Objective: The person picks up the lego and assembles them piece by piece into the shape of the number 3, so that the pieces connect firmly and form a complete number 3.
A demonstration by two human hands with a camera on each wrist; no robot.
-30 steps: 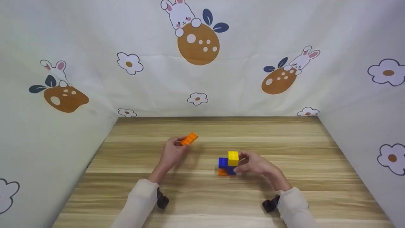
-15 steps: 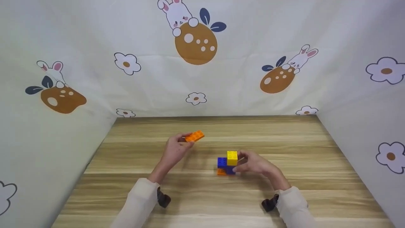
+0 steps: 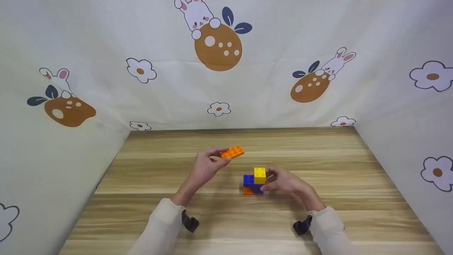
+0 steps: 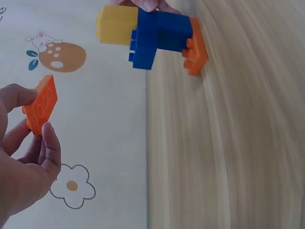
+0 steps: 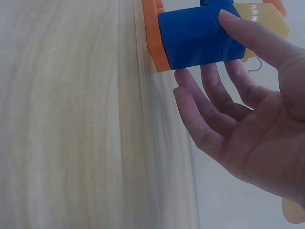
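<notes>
My left hand [image 3: 207, 165] pinches a flat orange building brick [image 3: 233, 152] by one end, raised above the table behind and left of a small stack. In the left wrist view that orange brick [image 4: 43, 105] shows its hollow-ringed underside, held between thumb and fingertips. The stack has an orange flat brick [image 3: 247, 191] at the bottom, blue bricks [image 3: 248, 180] above it and a yellow brick [image 3: 259, 175] on top at the right. My right hand [image 3: 285, 182] grips the stack from the right; in the right wrist view its thumb and fingers hold the blue bricks [image 5: 190, 38].
The wood-grain table [image 3: 170, 141] lies under the stack. A pale curtain [image 3: 170, 88] printed with rabbits and flowers stands along its back and both sides. A black wrist camera [image 3: 191, 224] sits at the left cuff, another black camera [image 3: 301, 226] at the right.
My left hand has carried the orange brick rightward, closer to the stack, turning it flatter along the way. My right hand stays on the stack, which has hardly moved.
</notes>
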